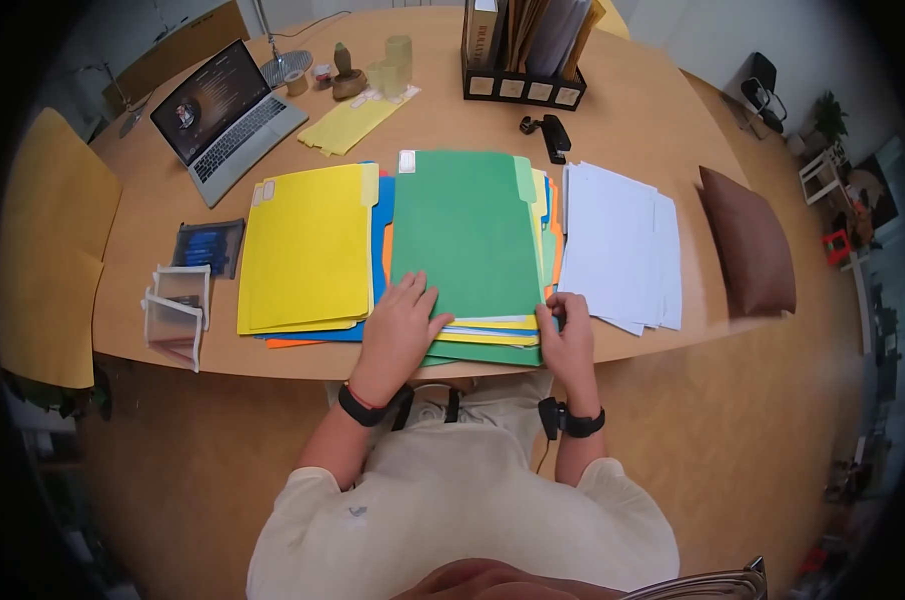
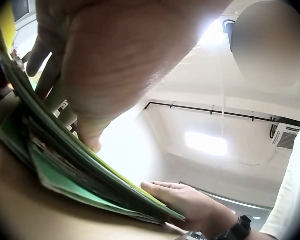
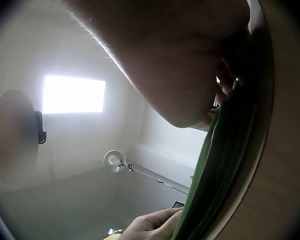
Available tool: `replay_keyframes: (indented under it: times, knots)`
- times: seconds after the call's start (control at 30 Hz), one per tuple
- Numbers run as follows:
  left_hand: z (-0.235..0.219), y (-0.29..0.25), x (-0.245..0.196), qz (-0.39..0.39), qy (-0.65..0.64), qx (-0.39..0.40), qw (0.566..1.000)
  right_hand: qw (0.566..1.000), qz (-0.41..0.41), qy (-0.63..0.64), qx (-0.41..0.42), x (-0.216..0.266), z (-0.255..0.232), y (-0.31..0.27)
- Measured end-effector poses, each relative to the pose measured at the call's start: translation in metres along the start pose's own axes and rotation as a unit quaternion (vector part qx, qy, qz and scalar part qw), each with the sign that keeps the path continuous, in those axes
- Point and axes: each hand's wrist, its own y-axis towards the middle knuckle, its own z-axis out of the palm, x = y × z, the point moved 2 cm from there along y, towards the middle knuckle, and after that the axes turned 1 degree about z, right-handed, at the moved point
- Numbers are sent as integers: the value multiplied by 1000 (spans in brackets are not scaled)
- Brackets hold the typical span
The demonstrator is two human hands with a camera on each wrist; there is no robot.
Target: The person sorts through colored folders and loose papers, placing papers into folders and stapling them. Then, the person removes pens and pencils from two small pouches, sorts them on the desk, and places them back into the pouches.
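A green file folder [image 1: 468, 235] with a white label lies on top of a stack of colored folders near the table's front edge. My left hand [image 1: 401, 325] rests on its lower left part, fingers extended over the surface. Along the right edge, close to the lower corner, my right hand [image 1: 570, 335] touches the stack with bent fingers and the thumb at the edge. Whether it pinches the green folder I cannot tell. Yellow, blue and green edges show below the top folder. In the left wrist view, the stacked folders [image 2: 90, 170] appear edge-on, slightly spread.
Left of the stack lie yellow folders [image 1: 308, 250], mesh pouches [image 1: 178, 320] and a laptop [image 1: 218, 120]. White papers [image 1: 621, 250] lie to the right, with a brown cushion [image 1: 751, 245] beyond. A black stapler [image 1: 555, 138] and a file organizer [image 1: 523, 88] stand behind.
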Motion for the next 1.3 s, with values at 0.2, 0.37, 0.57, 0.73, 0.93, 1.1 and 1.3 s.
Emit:
replay_keyframes:
  times: [0.2, 0.37, 0.57, 0.73, 0.93, 1.1, 1.3]
  knots:
    - [-14, -6, -14, 12, -9, 6, 1000, 977, 100, 190, 11, -18, -1, -5]
    - [-15, -4, -9, -34, -85, -22, 996, 973, 108, 202, 40, -16, -7, -9]
    - [-15, -9, 5, -88, -177, -59, 979, 986, 121, 107, 35, -4, -6, -10]
    - [-11, -25, -4, -158, -304, -152, 927, 993, 118, 26, -7, 12, -7, -8]
    - [-5, -48, 10, -195, -322, -203, 904, 970, 197, 142, -4, -2, -12, -6]
    - [-22, -53, 42, -240, -378, -330, 831, 954, 247, 170, 3, -27, -25, -3]
    - [-84, -74, 96, -166, -29, -362, 917, 965, 203, 83, -145, -74, -71, 9]
